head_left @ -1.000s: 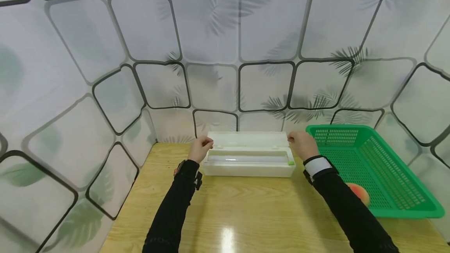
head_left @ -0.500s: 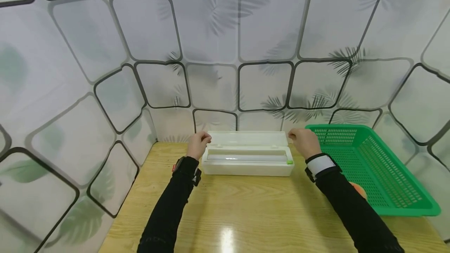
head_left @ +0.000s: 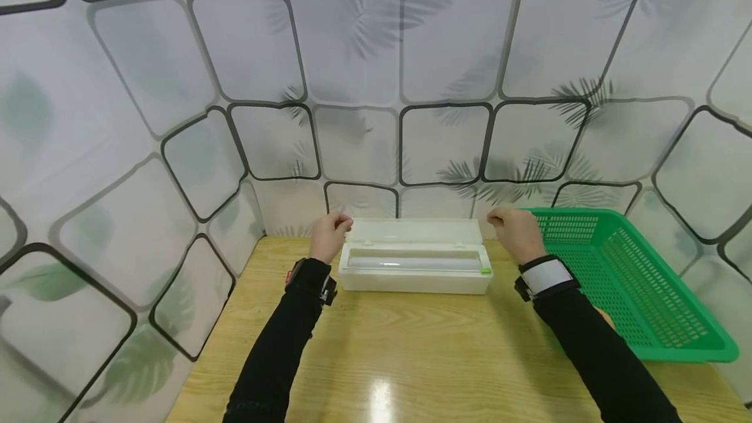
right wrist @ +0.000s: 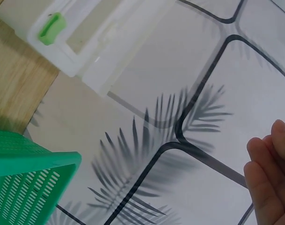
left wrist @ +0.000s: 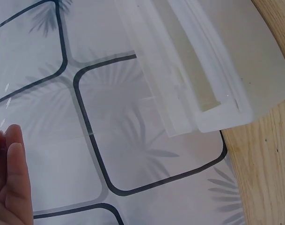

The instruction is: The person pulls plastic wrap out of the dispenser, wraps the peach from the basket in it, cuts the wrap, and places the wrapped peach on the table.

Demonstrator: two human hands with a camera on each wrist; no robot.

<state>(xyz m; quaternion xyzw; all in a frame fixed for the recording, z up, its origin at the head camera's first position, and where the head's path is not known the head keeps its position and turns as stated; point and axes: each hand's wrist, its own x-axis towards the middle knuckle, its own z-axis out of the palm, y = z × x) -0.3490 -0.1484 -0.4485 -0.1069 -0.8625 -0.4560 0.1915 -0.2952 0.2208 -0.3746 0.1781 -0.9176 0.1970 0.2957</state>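
A long white plastic box (head_left: 416, 279) sits at the back of the wooden table (head_left: 411, 358), and its lid (head_left: 414, 230) is open and leans toward the wall. A clear roll (head_left: 414, 263) lies inside, and a small green tab (head_left: 485, 271) sits at its right end. My left hand (head_left: 331, 232) hovers just off the lid's left corner with loosely curled fingers (left wrist: 11, 183) that hold nothing. My right hand (head_left: 511, 226) hovers off the lid's right corner, and its fingers (right wrist: 271, 185) are also empty. The box end (left wrist: 212, 98) and the green tab (right wrist: 51, 28) show in the wrist views.
A green perforated basket (head_left: 658, 305) stands at the right of the table, its corner (right wrist: 25, 187) also in the right wrist view. An orange-pink fruit (head_left: 606, 316) in it is mostly hidden behind my right sleeve. Patterned curtain walls (head_left: 352, 83) enclose the back and left.
Both hands held the lid's back corners before. They have now let go and moved slightly away, and the lid stays open against the wall.
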